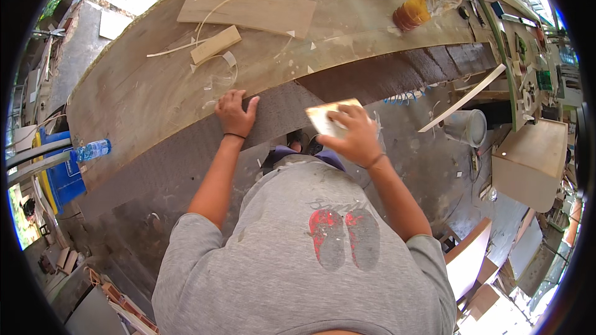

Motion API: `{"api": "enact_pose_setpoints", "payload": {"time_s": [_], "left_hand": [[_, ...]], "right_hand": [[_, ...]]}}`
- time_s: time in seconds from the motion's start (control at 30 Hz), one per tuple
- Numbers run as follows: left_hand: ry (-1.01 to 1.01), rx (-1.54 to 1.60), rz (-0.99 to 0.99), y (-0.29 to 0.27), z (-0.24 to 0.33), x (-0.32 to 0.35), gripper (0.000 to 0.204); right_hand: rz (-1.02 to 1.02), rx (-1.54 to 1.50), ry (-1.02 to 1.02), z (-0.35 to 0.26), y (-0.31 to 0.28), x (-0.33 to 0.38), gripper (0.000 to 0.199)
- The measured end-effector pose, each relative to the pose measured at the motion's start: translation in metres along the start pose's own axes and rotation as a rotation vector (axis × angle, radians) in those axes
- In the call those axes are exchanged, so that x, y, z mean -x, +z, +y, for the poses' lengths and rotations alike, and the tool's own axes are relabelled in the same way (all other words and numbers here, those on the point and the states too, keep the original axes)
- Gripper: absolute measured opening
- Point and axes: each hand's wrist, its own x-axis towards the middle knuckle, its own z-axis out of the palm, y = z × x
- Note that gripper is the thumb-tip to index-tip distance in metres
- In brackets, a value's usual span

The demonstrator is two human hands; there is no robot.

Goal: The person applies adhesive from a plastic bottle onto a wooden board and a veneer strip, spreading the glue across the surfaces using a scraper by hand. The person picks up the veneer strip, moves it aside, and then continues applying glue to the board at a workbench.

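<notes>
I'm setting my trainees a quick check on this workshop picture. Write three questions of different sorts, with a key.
1. Multiple choice: What does the right hand hold?
a) a bottle
b) a pale flat piece
c) a paintbrush
2. True or false: The left hand holds no tool.
3. Fill in the missing word: The dark strip along the near edge of the tabletop looks glossier toward its ____ end, as seen in the picture.

Key: 1. b; 2. True; 3. right.
</notes>
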Motion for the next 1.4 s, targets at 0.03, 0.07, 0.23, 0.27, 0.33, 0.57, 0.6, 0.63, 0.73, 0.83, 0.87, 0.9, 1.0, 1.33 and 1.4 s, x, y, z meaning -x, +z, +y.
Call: {"api": "enact_pose_setpoints", "payload": {"time_s": [0.03,0.07,0.23,0.27,0.33,0.57,0.6,0.63,0.73,0.83,0.87,0.9,1.0,1.33,1.4], "left_hand": [[-0.001,0.013,0.017,-0.002,-0.004,-0.001,0.031],[0.013,0.029,0.015,-0.002,-0.01,-0.001,0.031],[-0.064,-0.005,-0.009,0.004,-0.019,0.007,0.03],[-0.065,0.0,-0.006,0.005,-0.017,0.007,0.03],[-0.067,-0.029,0.013,0.005,-0.014,0.008,0.03],[-0.083,-0.016,0.006,0.006,-0.016,0.007,0.03],[-0.085,-0.002,-0.021,0.007,-0.016,0.006,0.03],[-0.09,0.008,-0.044,0.008,-0.017,0.004,0.03],[-0.1,-0.001,-0.033,0.005,-0.016,0.004,0.03],[-0.094,-0.007,-0.026,0.006,-0.014,0.004,0.03],[-0.096,-0.01,-0.019,0.005,-0.014,0.004,0.03],[-0.109,-0.016,-0.042,0.004,-0.014,0.004,0.031],[-0.113,-0.03,-0.055,0.002,-0.013,0.004,0.031],[-0.098,-0.017,-0.04,0.004,-0.019,0.006,0.033],[-0.09,-0.02,-0.029,0.006,-0.016,0.004,0.033]], "right_hand": [[0.045,0.026,-0.07,-0.005,0.017,-0.005,0.06],[0.086,0.105,-0.149,-0.012,0.036,-0.012,0.062],[0.05,0.245,-0.18,-0.003,0.095,0.001,0.067],[-0.058,0.249,-0.162,-0.002,0.079,0.014,0.066],[-0.167,0.251,-0.141,0.008,0.045,0.027,0.065],[0.051,0.306,-0.039,0.133,-0.062,-0.04,0.063],[0.054,0.373,0.031,0.153,-0.073,-0.056,0.064],[0.064,0.377,0.03,0.164,-0.082,-0.068,0.064],[-0.049,0.409,0.119,0.182,-0.097,-0.094,0.072],[-0.066,0.418,0.091,0.19,-0.099,-0.11,0.071],[-0.062,0.418,0.084,0.192,-0.098,-0.115,0.071],[-0.07,0.405,0.095,0.194,-0.097,-0.12,0.071],[-0.103,0.405,0.11,0.196,-0.095,-0.129,0.07],[-0.274,0.478,0.135,0.198,-0.115,-0.123,0.064],[-0.367,0.511,0.17,0.205,-0.123,-0.106,0.064]]}}
